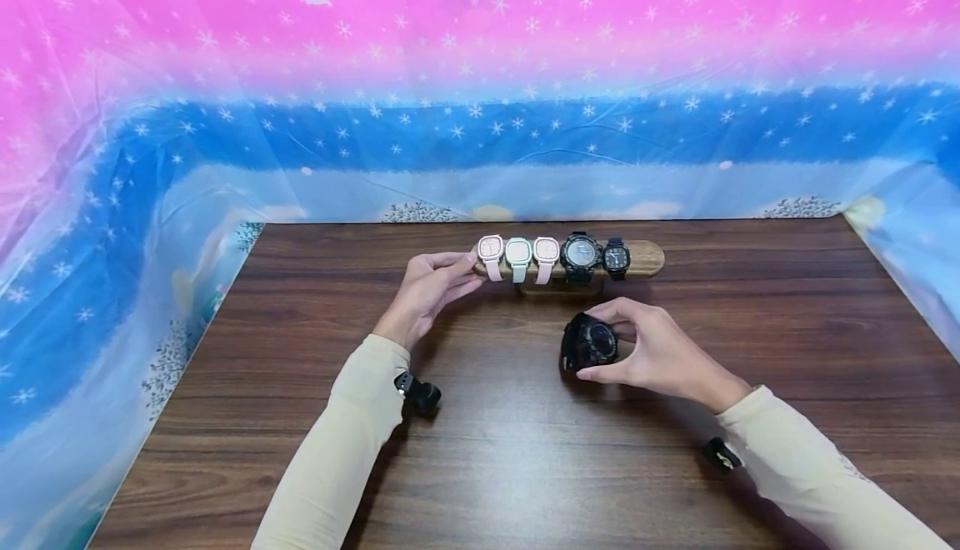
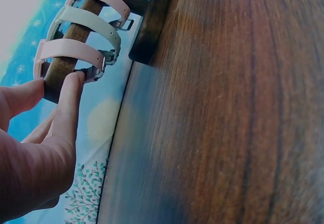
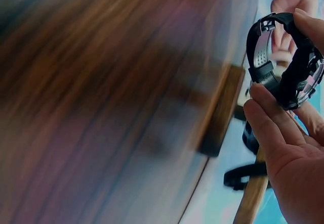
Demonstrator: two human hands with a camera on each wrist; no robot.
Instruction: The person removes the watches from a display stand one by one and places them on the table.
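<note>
A wooden watch stand [image 1: 647,258] holds several watches in a row along its bar. From the left come a pink watch [image 1: 491,248], a mint green watch [image 1: 518,251], another pink watch [image 1: 547,250], a large black watch [image 1: 581,252] and a smaller black watch [image 1: 617,258]. My left hand [image 1: 435,293] pinches the bar's left end; the left wrist view shows thumb and finger on the bar tip [image 2: 56,80]. In front of the stand, my right hand [image 1: 663,352] grips a chunky black watch [image 1: 589,343]. Its strap [image 3: 251,49] is buckled into a loop.
The brown wooden table [image 1: 480,483] extends around the stand and toward me. A patterned pink and blue cloth [image 1: 480,133] hangs behind it and along the sides. Small black wrist cameras hang under both sleeves.
</note>
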